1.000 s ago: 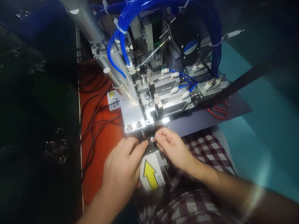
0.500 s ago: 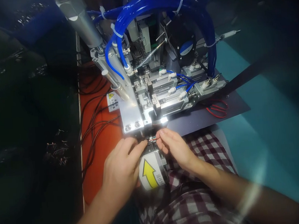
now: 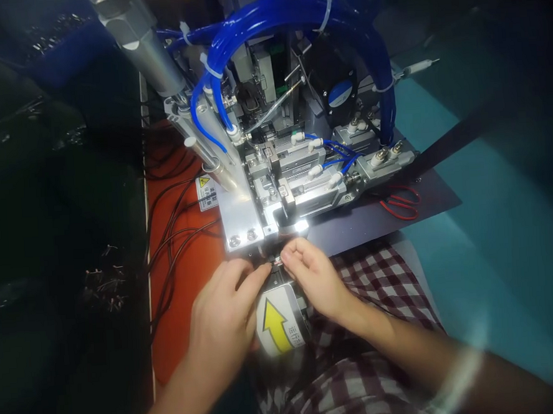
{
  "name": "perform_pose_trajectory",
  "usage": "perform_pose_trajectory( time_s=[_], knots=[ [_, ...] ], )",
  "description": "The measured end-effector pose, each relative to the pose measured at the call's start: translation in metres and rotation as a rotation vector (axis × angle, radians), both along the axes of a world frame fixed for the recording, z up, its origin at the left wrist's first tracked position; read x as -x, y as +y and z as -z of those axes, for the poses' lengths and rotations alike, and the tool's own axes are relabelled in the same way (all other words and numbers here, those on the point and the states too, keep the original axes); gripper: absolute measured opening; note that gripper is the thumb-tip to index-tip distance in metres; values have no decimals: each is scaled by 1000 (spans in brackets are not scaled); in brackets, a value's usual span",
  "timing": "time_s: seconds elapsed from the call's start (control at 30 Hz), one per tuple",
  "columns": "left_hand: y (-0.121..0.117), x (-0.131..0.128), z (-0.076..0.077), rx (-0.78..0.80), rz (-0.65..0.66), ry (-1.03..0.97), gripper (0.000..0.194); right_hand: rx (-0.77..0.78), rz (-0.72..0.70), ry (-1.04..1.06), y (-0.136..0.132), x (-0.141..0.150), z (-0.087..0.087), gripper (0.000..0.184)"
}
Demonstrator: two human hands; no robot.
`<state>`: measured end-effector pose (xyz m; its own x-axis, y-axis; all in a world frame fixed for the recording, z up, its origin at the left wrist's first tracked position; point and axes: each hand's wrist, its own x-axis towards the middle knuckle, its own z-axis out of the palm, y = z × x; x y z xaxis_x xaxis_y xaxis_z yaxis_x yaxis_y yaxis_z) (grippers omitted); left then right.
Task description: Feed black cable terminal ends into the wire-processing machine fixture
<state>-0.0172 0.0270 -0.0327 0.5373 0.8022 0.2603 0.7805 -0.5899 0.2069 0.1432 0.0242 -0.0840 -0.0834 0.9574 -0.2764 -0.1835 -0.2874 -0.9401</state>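
Observation:
Thin coloured wires span the short gap between my two hands, just in front of the machine's metal block. My left hand is closed, thumb and forefinger pinching at the left end of the wires. My right hand pinches them from the right with thumb and fingertips, covering most of their length. Directly below my fingertips sits a round part with a white label and a yellow arrow. The machine's bright metal plate rises just beyond my left fingers.
Thick blue air tubes arch over the machine. Black cables cross the orange-red surface at left. Red-handled scissors or snips lie on the dark base plate. Small wire scraps lie far left.
My right hand has moved slightly left, closer to my left fingertips, and now hides more of the wires. My left hand stays nearly in place. The whole view has shifted a little.

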Motion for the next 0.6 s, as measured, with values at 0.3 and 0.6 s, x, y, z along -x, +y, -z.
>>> perform_pose_trajectory(
  time_s=[0.3, 0.6],
  knots=[
    [-29, 31, -4, 217, -203, -67, 25, 16, -4, 42, 3, -1, -2, 32],
    [-6, 56, -23, -165, 115, 443, 33, 2, -20, 24, 0, -4, -10, 29]
  ],
)
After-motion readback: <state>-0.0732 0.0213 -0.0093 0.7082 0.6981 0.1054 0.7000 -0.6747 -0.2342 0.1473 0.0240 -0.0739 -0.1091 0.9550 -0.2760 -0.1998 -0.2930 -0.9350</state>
